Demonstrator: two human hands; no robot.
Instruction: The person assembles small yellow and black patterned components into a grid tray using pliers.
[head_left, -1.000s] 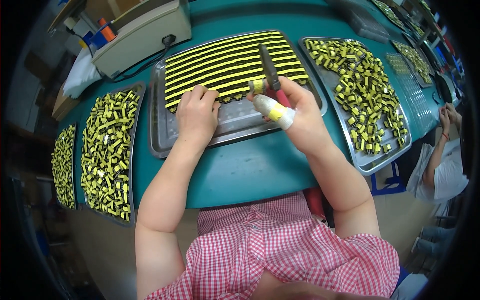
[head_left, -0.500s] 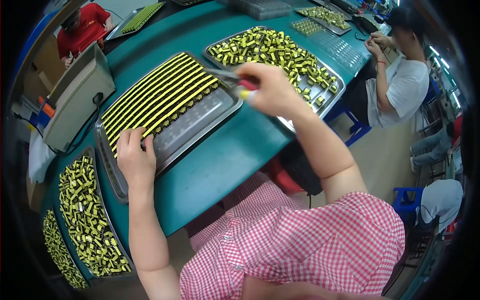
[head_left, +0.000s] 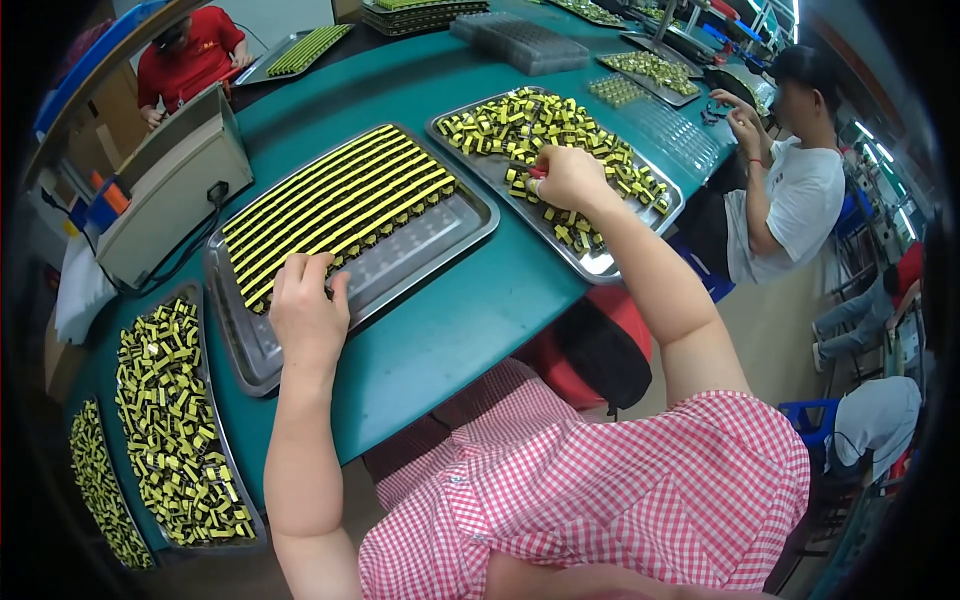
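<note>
A metal tray [head_left: 255,365] in front of me holds neat rows of small yellow-and-black blocks [head_left: 345,190] that look like transformers. At the near left end of the rows is my left hand [head_left: 310,305]. Its fingers curl over the front row, and the thumb lies at that row's near side; the fingertips are partly hidden. My right hand [head_left: 572,180] is closed round red-handled pliers [head_left: 537,173], mostly covered by the hand. It is over a second metal tray [head_left: 602,262], among a loose pile of the same blocks [head_left: 520,115].
Two more trays of loose blocks [head_left: 180,430] [head_left: 100,490] line the left side. Behind the rows stands a beige box-shaped device [head_left: 170,195] with cables. Clear plastic trays [head_left: 520,42] sit at the far side. Co-workers sit at the right [head_left: 790,190] and far left [head_left: 190,60].
My right hand has moved right with the pliers, from the right end of the rows to the loose pile. My left hand stays at the front row; the view has shifted slightly.
</note>
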